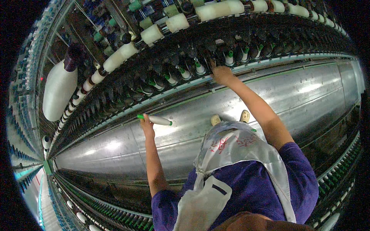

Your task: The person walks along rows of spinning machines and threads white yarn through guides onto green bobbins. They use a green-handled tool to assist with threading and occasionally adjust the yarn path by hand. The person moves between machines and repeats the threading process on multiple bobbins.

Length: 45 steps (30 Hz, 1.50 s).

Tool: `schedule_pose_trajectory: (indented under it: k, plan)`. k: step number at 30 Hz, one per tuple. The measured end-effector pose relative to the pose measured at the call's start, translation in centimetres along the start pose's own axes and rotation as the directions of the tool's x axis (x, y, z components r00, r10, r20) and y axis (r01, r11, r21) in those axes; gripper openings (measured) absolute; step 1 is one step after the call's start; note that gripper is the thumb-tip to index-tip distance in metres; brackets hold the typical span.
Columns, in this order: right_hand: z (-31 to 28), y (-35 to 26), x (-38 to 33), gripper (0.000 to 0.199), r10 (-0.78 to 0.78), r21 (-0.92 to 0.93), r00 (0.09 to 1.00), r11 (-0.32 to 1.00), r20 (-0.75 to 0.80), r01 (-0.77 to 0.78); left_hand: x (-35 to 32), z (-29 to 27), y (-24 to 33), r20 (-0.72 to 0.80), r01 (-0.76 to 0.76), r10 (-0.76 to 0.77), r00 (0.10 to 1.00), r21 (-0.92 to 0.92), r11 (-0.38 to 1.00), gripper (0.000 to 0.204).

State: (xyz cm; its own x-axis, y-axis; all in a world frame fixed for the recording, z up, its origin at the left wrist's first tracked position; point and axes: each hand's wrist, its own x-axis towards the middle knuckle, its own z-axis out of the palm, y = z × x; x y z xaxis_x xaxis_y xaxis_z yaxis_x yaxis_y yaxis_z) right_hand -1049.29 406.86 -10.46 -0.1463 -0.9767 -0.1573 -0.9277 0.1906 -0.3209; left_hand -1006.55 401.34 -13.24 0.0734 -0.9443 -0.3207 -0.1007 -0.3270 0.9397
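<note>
My left hand (147, 126) is closed around the green end of a bobbin (159, 120) wound with white yarn. That bobbin lies nearly level in the air over the metal floor, its other green tip pointing right. My right hand (222, 75) reaches forward to the row of spindles on the spinning frame, at a dark gap between bobbins. Its fingers are partly lost in the dark there, so what they touch cannot be made out. Just left of it stands a white bobbin (199, 67) with a green top, and just right another bobbin (229, 58).
A pale rail (181, 89) runs along the front of the spindles. Above them lies a row of thick white rollers (177, 23). A large white yarn package (59, 90) hangs at the left. Another machine row (115, 206) stands behind me, across the metal floor (308, 100).
</note>
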Motion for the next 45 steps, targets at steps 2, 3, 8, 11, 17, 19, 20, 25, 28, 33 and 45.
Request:
schedule_pose_trajectory:
  k: [2,3,8,11,17,19,20,25,28,33,45]
  plan:
    - [0.4,0.4,-0.4,0.05,0.029,0.024,0.999,0.999,0.02,-0.029,-0.1,-0.1,0.0,0.012,-0.016,0.016,1.0,0.033,0.999,0.041]
    - [0.7,0.6,-0.8,0.053,0.018,0.003,1.0,1.0,0.019,-0.018,-0.2,0.0,0.0,0.023,-0.02,0.019,1.0,0.043,0.999,0.04]
    - [1.7,2.7,-2.5,0.05,-0.054,0.053,0.988,0.997,-0.142,0.062,-0.5,1.1,-0.5,0.055,-0.048,0.039,0.998,0.168,0.985,0.032]
    - [2.5,3.2,-1.6,0.041,0.03,0.095,0.983,0.995,-0.184,-0.012,-0.4,2.3,-0.3,0.074,-0.161,0.148,0.986,0.205,0.965,0.025]
    - [4.2,3.5,-0.4,0.024,0.128,0.123,0.909,0.989,-0.396,-0.086,0.0,3.8,1.7,0.124,-0.277,0.257,0.958,0.185,0.943,0.034]
    - [4.0,3.7,-1.5,0.026,0.067,-0.032,0.904,0.996,-0.422,-0.089,-0.3,3.8,3.2,0.186,-0.329,0.289,0.939,0.237,0.914,0.033]
    - [3.6,3.8,-2.3,0.029,0.055,-0.118,0.898,0.986,-0.436,-0.118,-0.7,3.7,4.2,0.253,-0.354,0.286,0.924,0.289,0.889,0.034]
    - [-0.8,4.5,-5.8,0.017,-0.135,-0.049,0.91,0.991,-0.392,0.126,-6.3,6.8,8.9,0.443,-0.374,0.335,0.831,0.001,0.927,0.024]
    - [-3.5,3.9,-6.0,0.017,-0.278,-0.088,0.858,0.96,-0.431,0.267,-10.1,11.8,10.9,0.408,-0.579,0.554,0.726,-0.071,0.812,0.027]
    - [-6.3,2.8,-3.8,0.019,-0.293,0.125,0.829,0.91,-0.477,0.394,-13.0,20.5,14.5,0.408,-0.719,0.799,0.441,-0.373,0.587,0.028]
    - [-19.0,1.0,-5.3,0.024,-0.073,0.887,0.948,0.336,-0.31,0.316,-8.7,36.1,12.3,0.405,-0.707,0.612,0.679,0.137,0.694,0.022]
